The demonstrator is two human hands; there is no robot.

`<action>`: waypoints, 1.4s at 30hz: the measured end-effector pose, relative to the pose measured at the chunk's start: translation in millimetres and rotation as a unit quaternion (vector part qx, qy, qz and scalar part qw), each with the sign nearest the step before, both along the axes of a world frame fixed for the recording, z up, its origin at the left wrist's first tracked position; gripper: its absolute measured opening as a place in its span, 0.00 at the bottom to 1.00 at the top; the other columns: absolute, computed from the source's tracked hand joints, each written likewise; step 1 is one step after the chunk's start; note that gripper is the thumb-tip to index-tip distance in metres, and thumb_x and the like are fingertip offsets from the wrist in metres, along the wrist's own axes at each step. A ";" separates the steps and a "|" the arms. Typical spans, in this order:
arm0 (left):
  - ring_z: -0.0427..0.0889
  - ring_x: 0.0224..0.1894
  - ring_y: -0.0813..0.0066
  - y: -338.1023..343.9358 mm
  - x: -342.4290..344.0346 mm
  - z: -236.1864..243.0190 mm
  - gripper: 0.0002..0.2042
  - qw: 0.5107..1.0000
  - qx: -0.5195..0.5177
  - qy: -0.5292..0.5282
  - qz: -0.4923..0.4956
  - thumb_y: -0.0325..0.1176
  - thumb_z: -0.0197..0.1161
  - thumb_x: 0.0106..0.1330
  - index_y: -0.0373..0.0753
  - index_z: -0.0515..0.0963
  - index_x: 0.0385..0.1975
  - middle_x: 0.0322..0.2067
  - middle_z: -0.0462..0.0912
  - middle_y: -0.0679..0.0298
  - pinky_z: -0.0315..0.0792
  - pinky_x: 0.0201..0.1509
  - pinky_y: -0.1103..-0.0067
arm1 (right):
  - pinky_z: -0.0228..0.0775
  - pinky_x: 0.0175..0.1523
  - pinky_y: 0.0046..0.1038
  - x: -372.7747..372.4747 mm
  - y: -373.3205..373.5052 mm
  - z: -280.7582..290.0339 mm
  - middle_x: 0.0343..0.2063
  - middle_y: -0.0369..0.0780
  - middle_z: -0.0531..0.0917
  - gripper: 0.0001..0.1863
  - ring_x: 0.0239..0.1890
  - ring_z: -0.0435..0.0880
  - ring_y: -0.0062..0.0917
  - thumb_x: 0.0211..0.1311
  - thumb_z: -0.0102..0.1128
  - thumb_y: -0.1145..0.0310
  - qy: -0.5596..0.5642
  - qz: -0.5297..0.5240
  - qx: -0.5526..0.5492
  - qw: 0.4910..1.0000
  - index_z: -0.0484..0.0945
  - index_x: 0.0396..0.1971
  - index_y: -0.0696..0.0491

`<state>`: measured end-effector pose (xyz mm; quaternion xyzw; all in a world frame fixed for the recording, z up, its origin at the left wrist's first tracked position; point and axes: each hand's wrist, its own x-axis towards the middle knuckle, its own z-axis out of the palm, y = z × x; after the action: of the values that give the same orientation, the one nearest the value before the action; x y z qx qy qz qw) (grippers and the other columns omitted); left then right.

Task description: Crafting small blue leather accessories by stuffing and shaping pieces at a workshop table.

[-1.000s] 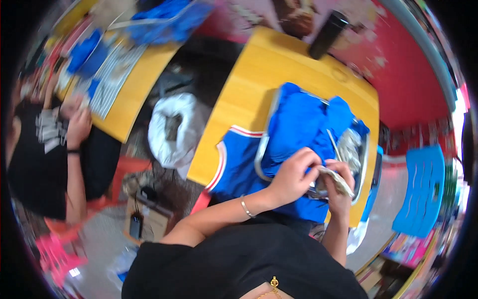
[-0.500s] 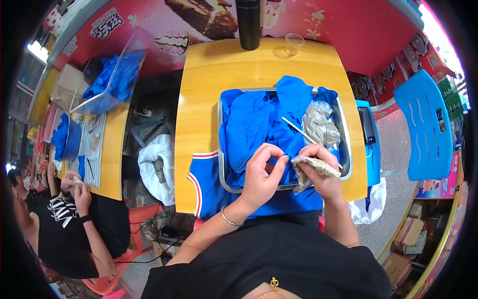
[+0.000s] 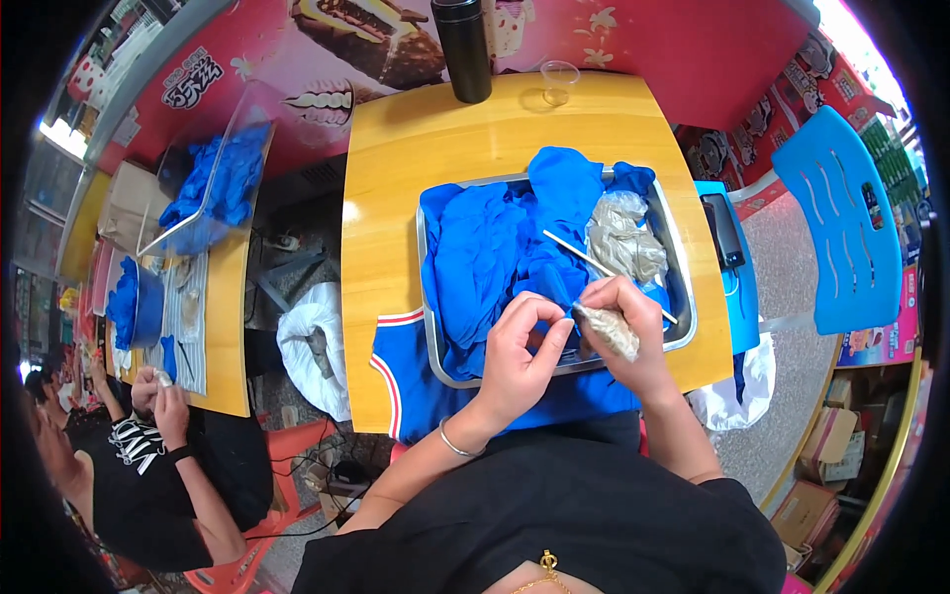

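My left hand [image 3: 524, 342] is closed, thumb and forefinger pinching the end of a blue piece of thin, soft material [image 3: 556, 282]. Fingertip to fingertip with it, my right hand [image 3: 633, 332] also pinches near that end and keeps a crumpled beige piece [image 3: 612, 332] in its curled fingers. Both hands are over the near side of a metal tray [image 3: 431, 342]. Heaped blue pieces [image 3: 480, 257] fill its left and middle. At the tray's right lies a crumpled beige bundle [image 3: 625, 238], with a thin pale stick [image 3: 576, 253] slanting beside it.
A blue garment with red-white trim [image 3: 401, 376] hangs over the table's [image 3: 386, 228] near edge. A black bottle [image 3: 463, 54] and clear cup [image 3: 559, 84] stand at the back. Blue chairs [image 3: 841, 228] are at right; a white sack [image 3: 312, 342] and a co-worker [image 3: 139, 465] at left.
My fingertips have come closer together at the blue piece. The beige piece is now tucked further into my right hand. The whole view has shifted slightly.
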<state>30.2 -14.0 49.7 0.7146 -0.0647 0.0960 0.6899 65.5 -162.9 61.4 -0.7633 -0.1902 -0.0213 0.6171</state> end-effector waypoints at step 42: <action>0.75 0.33 0.81 -40.0 -9.3 -23.5 0.05 0.866 -0.440 0.234 -0.045 0.33 0.52 0.67 0.40 0.69 0.35 0.32 0.75 0.67 0.72 0.39 0.84 | 0.68 0.42 0.36 1.5 -35.6 26.0 0.35 0.49 0.76 0.14 0.39 0.76 0.42 0.56 0.53 0.64 0.013 0.094 -0.236 0.967 0.72 0.33 0.62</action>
<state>20.8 -54.0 26.2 0.3343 0.1161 -0.0866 0.9313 67.0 -198.5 87.3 -0.8661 -0.2528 0.0922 0.4212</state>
